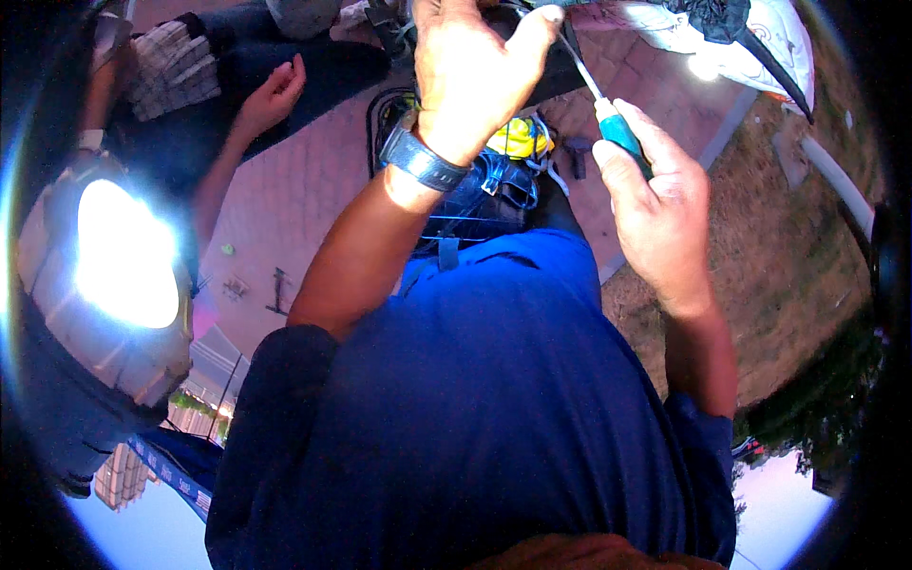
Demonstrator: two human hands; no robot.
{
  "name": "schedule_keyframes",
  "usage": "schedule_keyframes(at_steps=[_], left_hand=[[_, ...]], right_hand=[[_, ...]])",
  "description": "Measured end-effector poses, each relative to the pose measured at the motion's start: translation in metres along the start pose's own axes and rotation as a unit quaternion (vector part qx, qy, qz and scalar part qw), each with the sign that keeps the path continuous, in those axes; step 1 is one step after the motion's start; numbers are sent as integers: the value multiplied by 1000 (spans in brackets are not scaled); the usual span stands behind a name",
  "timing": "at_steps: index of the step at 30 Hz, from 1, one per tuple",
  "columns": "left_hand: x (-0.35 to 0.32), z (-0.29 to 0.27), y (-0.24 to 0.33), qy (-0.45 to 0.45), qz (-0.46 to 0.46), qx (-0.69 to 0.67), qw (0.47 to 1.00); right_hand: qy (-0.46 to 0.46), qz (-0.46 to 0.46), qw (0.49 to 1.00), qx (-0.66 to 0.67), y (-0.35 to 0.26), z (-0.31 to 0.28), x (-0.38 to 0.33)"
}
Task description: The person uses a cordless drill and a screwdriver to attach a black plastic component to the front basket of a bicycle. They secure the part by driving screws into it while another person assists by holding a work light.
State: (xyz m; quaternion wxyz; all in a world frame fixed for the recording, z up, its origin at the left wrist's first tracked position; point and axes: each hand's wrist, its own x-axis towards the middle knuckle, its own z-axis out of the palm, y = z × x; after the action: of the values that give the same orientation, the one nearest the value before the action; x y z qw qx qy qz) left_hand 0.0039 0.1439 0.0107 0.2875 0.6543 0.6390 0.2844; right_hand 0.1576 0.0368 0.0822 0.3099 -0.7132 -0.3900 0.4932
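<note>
My right hand [662, 195] is wrapped round a slim metal-shafted, teal-handled tool [620, 134]; my left hand [480, 76] is just left of it, honestly can't tell if it's gripping anything.

You get one view, from the left camera on your head. It looks down, very close, over the front of your blue shirt [475, 399] to your left hand [475, 76] and right hand [660, 204]. It sees so wide and round that ground [318, 176], grass [779, 256] and sky [793, 513] bend around its edge.
</note>
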Motion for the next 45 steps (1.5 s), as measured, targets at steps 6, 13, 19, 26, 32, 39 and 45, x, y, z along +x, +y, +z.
schedule_keyframes(at_steps=[6, 13, 19, 26, 32, 39, 45], left_hand=[[9, 12, 6, 21, -42, 54, 997], [9, 14, -5, 13, -24, 55, 998], [2, 22, -9, 63, 7, 16, 998], [-1, 31, -28, 106, 82, -39, 990], [7, 29, -36, 93, 112, -121, 982], [8, 27, -39, 97, 135, -101, 981], [4, 22, -27, 82, 91, -109, 987]], right_hand=[[18, -52, 998, -41, -1, 6, 0], [24, -79, 994, -70, 5, 3, 3], [14, -82, 991, -103, 7, -11, 15], [-16, -46, 989, -140, 13, -25, 24], [-16, -9, 998, -59, 14, -25, 23], [-32, -45, 994, -89, 17, -30, 30], [-34, -49, 994, -93, 16, -29, 29]])
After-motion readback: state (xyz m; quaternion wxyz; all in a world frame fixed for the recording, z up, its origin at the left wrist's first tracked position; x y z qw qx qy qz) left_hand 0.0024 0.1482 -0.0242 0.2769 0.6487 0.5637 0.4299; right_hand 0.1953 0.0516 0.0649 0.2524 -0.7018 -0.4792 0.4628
